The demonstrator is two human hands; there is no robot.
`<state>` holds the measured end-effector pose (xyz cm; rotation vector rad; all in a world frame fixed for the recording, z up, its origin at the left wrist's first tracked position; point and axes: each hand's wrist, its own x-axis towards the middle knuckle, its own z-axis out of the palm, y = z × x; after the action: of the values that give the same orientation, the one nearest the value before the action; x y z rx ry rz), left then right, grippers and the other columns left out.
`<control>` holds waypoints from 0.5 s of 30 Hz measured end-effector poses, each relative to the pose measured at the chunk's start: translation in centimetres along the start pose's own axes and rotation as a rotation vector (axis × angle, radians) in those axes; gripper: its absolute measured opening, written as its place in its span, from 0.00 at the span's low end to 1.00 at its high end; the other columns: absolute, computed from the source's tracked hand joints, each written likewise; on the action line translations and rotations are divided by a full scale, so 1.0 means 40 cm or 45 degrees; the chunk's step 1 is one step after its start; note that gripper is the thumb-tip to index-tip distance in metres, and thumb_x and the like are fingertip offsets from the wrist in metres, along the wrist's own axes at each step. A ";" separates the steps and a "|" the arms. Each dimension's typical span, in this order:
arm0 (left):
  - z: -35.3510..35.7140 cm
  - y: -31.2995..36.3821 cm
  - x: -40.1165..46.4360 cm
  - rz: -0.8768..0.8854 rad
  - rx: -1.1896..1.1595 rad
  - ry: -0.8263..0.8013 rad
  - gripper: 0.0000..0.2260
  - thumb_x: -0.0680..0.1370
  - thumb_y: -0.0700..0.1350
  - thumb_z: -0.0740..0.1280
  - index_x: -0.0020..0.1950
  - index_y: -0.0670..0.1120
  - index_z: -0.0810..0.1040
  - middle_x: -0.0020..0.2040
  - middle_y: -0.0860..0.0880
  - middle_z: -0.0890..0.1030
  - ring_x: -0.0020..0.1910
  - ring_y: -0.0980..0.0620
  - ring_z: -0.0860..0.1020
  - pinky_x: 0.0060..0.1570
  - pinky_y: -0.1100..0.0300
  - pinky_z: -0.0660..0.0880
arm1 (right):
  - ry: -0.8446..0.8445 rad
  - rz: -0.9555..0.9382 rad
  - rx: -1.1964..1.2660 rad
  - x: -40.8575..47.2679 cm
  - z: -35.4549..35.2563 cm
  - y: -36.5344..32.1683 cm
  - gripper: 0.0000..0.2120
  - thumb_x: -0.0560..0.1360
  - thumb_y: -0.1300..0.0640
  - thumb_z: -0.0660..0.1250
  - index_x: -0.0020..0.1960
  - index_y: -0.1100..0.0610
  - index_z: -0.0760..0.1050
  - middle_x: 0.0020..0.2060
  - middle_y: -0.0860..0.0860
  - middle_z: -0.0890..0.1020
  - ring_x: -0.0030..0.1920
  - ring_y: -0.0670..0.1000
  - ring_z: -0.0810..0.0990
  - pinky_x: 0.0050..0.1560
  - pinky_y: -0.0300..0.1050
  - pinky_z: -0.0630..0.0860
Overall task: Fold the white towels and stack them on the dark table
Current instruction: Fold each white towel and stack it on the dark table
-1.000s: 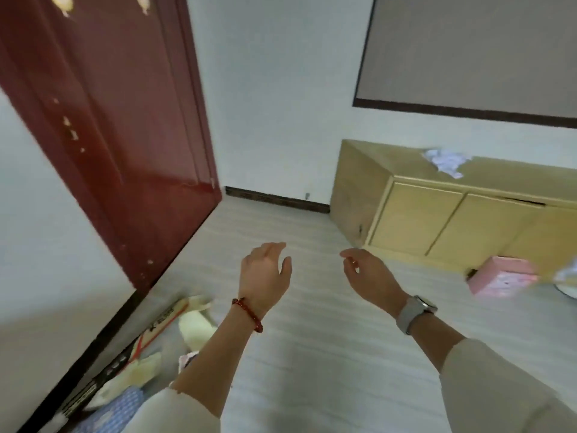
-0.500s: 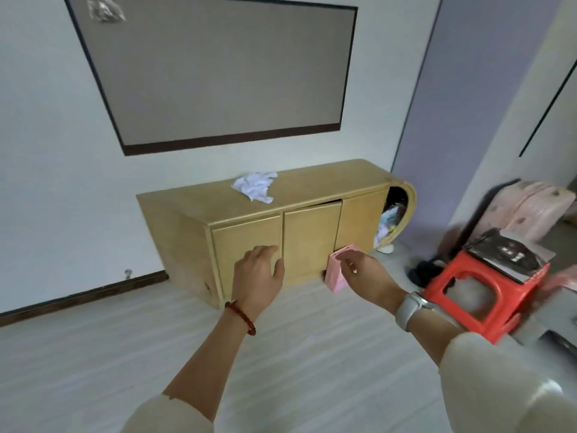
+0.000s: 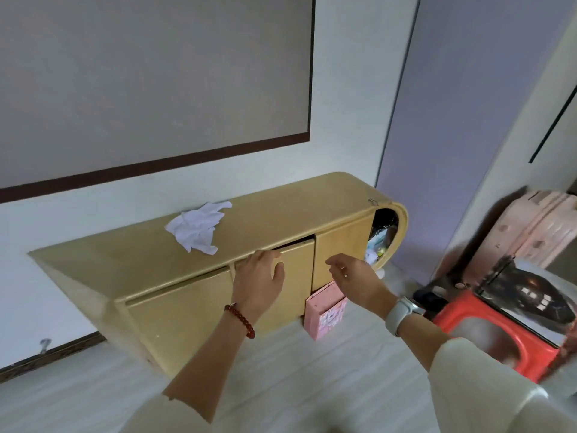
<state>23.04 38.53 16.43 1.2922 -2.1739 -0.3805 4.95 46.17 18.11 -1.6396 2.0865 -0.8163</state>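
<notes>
Pale floor (image 3: 312, 370), wooden cabinet (image 3: 187, 307) against wall, crumpled white towel (image 3: 196, 228) on top.

We have the cabinet (image 3: 150, 267) before us: pale yellow wood, smooth, with a soft satin sheen along its rounded top edge. On top of the cabinet lies a white cloth (image 3: 197, 228), thin, matt and heavily crumpled. Against the cabinet's front, on the floor, leans a pink box (image 3: 326, 310) that looks like printed card, matt. Well to the right of the cabinet we see a red stool (image 3: 487, 335) in glossy plastic, catching light. The floor (image 3: 296, 367) below the cabinet is pale, smooth, faintly striped. Above the cabinet, the wall panel (image 3: 150, 76) looks flat grey and matt inside a dark frame. One wrist carries red glossy beads (image 3: 241, 319), the other a smooth grey watch strap (image 3: 397, 314).
</notes>
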 end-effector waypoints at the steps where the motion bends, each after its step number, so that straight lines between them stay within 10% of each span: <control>1: 0.025 -0.011 0.050 -0.060 -0.015 0.016 0.11 0.77 0.42 0.63 0.57 0.43 0.78 0.54 0.45 0.80 0.53 0.45 0.77 0.53 0.51 0.74 | -0.045 -0.018 0.002 0.064 -0.001 0.022 0.13 0.78 0.62 0.57 0.59 0.60 0.76 0.51 0.55 0.82 0.51 0.56 0.79 0.52 0.44 0.72; 15: 0.118 -0.386 0.338 -0.882 0.043 0.299 0.11 0.77 0.42 0.63 0.58 0.44 0.78 0.55 0.47 0.79 0.53 0.47 0.77 0.52 0.56 0.72 | -0.657 -0.499 -0.058 0.748 0.349 -0.069 0.12 0.77 0.61 0.58 0.57 0.59 0.76 0.54 0.53 0.81 0.54 0.54 0.78 0.56 0.45 0.72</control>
<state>26.12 18.96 9.29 1.9812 -1.4969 -0.4273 7.69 13.91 11.18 -2.0539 1.4641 -0.3875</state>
